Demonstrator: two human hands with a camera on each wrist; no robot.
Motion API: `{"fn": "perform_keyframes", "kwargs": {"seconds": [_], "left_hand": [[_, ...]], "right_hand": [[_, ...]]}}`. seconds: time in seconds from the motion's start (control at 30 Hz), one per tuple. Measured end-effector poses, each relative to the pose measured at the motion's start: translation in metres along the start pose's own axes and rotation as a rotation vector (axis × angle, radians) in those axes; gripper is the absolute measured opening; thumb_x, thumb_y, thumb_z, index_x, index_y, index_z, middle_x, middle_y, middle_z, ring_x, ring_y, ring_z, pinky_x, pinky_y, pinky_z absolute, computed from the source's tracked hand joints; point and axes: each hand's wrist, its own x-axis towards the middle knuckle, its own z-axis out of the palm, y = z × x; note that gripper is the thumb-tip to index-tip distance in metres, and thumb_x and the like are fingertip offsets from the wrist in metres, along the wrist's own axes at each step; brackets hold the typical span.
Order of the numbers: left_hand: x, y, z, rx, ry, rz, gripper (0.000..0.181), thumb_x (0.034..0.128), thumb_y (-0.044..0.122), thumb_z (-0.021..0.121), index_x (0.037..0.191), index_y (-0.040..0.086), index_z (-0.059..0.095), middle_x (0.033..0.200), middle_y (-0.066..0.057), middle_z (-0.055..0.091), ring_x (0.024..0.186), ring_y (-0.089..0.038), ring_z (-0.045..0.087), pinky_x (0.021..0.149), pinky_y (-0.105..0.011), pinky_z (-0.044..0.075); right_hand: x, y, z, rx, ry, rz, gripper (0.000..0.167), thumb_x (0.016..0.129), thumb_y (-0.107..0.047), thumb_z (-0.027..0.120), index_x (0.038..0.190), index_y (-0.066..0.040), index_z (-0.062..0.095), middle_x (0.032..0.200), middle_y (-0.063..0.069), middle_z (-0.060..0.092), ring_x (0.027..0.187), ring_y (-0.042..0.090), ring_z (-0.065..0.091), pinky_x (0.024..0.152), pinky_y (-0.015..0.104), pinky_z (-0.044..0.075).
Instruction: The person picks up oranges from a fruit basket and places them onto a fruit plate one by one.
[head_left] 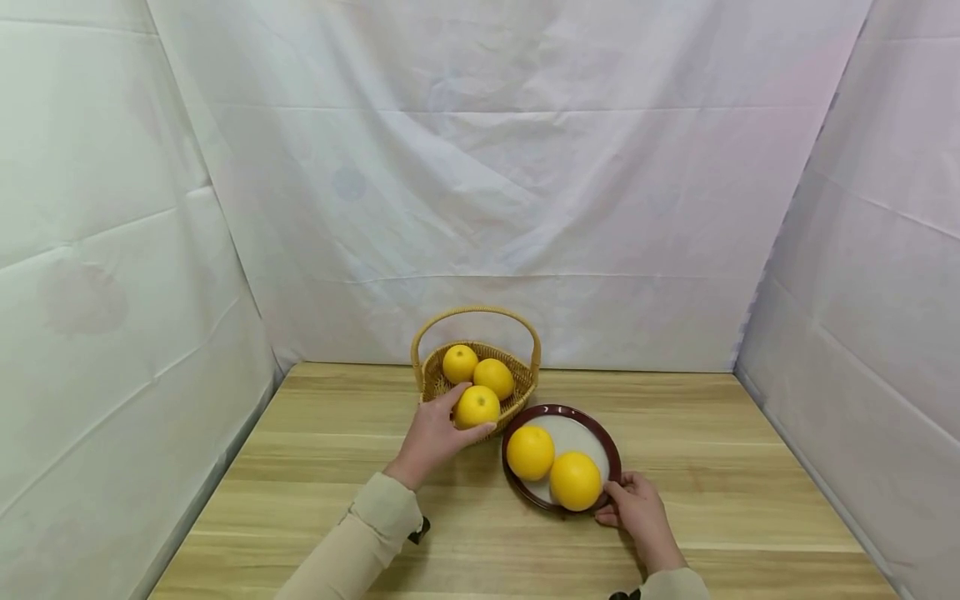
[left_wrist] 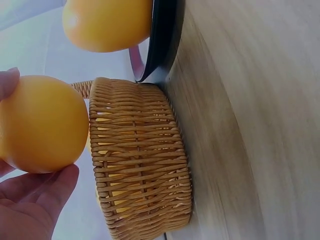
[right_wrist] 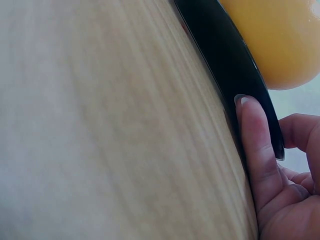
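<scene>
My left hand [head_left: 437, 437] grips an orange [head_left: 477, 407] between thumb and fingers at the front rim of a wicker basket [head_left: 519, 406]. In the left wrist view, that orange [left_wrist: 45, 125] is beside the woven wall [left_wrist: 140, 160], level with the rim. Two other oranges lie inside the basket, one at the back [head_left: 460, 363] and one to its right [head_left: 494, 378]. My right hand [head_left: 640, 512] pinches the near right rim of a round dark-red plate [head_left: 557, 410]. Two oranges rest on the plate's pale surface, one left [head_left: 530, 452] and one nearer [head_left: 575, 481].
The basket's arched handle [head_left: 476, 309] stands upright above it. A wooden table [head_left: 750, 483] carries everything. White cloth hangs behind [head_left: 480, 192] and along both sides. The plate stands close to the basket's right front.
</scene>
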Motion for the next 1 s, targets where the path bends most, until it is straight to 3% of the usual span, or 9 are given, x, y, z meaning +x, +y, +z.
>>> {"fn": "perform_keyframes", "kwargs": {"seconds": [0.43,0.57,0.8,1.0], "left_hand": [[-0.007,0.001,0.003,-0.043,-0.017,-0.034,0.075,0.0795,0.058,0.08,0.141,0.021,0.058,0.126,-0.001,0.07,0.105,-0.016,0.066,0.09,-0.04,0.054],[-0.008,0.0,0.004,-0.045,-0.015,-0.021,0.074,0.0791,0.06,0.079,0.14,0.022,0.059,0.125,-0.001,0.071,0.103,-0.015,0.067,0.09,-0.039,0.054],[-0.012,0.0,0.005,-0.046,-0.016,0.007,0.08,0.0791,0.062,0.078,0.14,0.013,0.06,0.125,-0.005,0.071,0.101,-0.017,0.067,0.088,-0.041,0.055],[-0.016,-0.001,0.009,-0.004,-0.012,0.039,0.075,0.0782,0.063,0.078,0.136,0.019,0.062,0.118,-0.003,0.073,0.097,-0.015,0.067,0.085,-0.038,0.055]], "right_hand": [[0.0,-0.001,0.0,-0.01,-0.001,0.002,0.03,0.103,-0.011,0.052,0.124,0.009,0.043,0.085,0.014,0.065,0.063,0.021,0.068,0.062,0.036,0.061],[0.0,-0.001,-0.001,-0.009,0.002,0.012,0.032,0.104,-0.012,0.052,0.126,0.009,0.042,0.087,0.015,0.065,0.063,0.021,0.068,0.062,0.036,0.061],[-0.002,-0.003,-0.001,-0.004,0.01,0.015,0.032,0.103,-0.012,0.053,0.125,0.009,0.043,0.085,0.015,0.066,0.061,0.021,0.068,0.062,0.036,0.062],[-0.003,-0.002,-0.002,-0.008,0.008,0.009,0.032,0.103,-0.012,0.052,0.126,0.009,0.042,0.088,0.015,0.066,0.064,0.02,0.068,0.063,0.036,0.062]]}}
